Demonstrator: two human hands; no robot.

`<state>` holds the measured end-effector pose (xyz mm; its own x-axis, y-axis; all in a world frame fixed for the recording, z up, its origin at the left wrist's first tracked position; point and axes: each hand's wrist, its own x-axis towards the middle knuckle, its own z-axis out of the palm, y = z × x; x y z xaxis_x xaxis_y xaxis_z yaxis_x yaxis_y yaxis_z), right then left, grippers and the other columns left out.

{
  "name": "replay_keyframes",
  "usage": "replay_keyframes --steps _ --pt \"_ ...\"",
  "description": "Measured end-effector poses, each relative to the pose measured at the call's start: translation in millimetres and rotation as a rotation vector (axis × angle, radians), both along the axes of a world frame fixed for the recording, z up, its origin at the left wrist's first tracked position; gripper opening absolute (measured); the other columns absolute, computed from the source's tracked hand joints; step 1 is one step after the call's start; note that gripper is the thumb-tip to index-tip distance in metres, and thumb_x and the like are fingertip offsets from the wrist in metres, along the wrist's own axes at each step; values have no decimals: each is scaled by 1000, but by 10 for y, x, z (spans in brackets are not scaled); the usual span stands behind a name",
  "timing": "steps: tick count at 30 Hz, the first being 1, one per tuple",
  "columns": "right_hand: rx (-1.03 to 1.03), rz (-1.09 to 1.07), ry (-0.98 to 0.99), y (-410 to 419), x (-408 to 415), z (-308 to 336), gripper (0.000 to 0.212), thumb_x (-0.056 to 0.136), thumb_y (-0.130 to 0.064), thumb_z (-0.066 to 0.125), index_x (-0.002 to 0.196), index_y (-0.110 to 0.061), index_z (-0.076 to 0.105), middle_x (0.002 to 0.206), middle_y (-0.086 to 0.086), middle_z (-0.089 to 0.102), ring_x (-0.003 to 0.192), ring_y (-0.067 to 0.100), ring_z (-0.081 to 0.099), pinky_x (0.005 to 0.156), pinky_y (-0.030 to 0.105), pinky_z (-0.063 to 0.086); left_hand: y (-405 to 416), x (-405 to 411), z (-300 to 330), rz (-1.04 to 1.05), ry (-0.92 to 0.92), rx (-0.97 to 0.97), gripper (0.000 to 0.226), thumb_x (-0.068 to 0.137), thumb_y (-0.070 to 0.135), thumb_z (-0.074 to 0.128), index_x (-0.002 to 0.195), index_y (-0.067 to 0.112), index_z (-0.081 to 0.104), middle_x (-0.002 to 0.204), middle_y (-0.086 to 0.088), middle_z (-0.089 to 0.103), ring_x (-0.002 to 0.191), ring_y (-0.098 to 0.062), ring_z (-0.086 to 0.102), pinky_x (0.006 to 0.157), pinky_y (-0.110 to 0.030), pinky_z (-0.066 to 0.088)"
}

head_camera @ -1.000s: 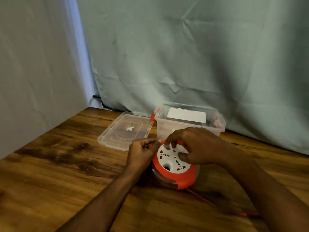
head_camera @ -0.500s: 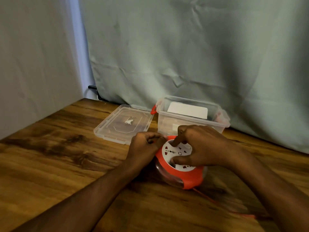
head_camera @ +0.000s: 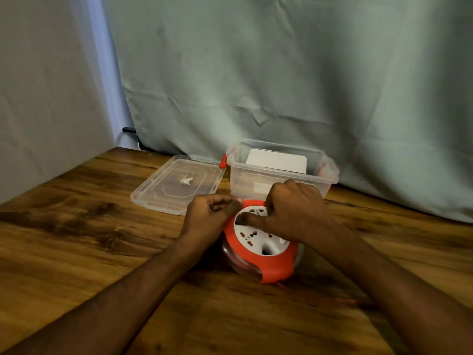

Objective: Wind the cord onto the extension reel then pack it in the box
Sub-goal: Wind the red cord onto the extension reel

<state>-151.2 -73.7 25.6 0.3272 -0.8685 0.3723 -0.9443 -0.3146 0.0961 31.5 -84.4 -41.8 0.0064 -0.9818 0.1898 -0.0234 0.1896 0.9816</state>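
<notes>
Two bare forearms come in from the lower edge of the head view, each ending in a hand. The left hand (head_camera: pixel 208 218) shows its back and knuckles, with a pale thumbnail at the tip nearest the other hand. The right hand (head_camera: pixel 294 210) is the broader of the two in the picture, its back and knuckle ridge facing the camera. No sleeve, cuff, glove, ring, watch or band shows on either one: from behind each wrist down to the edge of the picture the arms are uncovered. Fine detail of the fingers is soft and slightly blurred, and the other nails cannot be made out.
</notes>
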Motion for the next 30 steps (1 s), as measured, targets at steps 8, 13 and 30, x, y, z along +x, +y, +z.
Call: replay_keyframes --steps 8,13,30 --pt "205 367 92 59 -148 371 34 75 -67 69 95 -40 71 59 -15 54 60 -1 56 51 19 35 10 8 15 -23 16 -9 14 92 28 73 100 18 81 89 2 83 80 -15 80 66 -25 63" --pt "394 418 75 123 -179 409 61 69 -65 77 126 -54 59 69 -18 58 73 -4 56 55 18 35 19 4 29 -15 13 2 15 92 29 73 101 19 81 89 3 83 80 -14 80 67 -25 63" --pt "149 401 139 136 -88 301 67 68 -84 55 119 -42 67 68 -27 43 62 -3 42 56 15 23 31 12 29 1 7 -14 11 92 27 73 98 23 82 91 6 83 83 -11 80 68 -21 62"
